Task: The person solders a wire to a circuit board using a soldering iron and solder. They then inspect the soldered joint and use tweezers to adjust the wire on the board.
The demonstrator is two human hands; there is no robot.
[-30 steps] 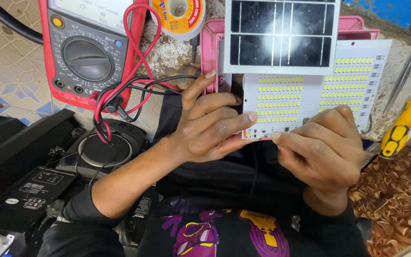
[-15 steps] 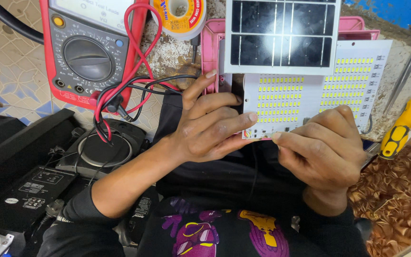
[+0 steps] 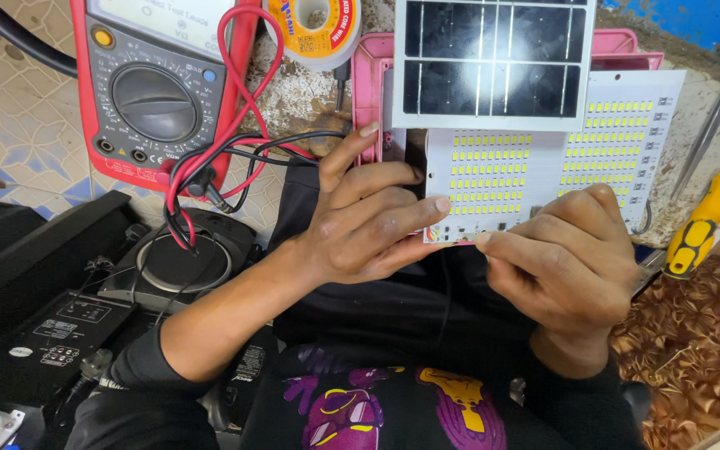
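Both hands grasp the white light board's [image 3: 510, 179] lower edge, the left hand [image 3: 368, 221] at its left corner, the right hand [image 3: 564, 258] just beside, a solar panel [image 3: 493, 62] lying beyond the fingers.

Red multimeter [image 3: 156, 83], solder spool [image 3: 314, 29], solar panel [image 3: 493, 62], yellow-handled screwdriver [image 3: 697, 229].

Multimeter [image 3: 156, 83] and solder spool [image 3: 314, 25] cropped at top edge (LED board's [image 3: 543, 167] lower edge behind fingers [image 3: 427, 208])
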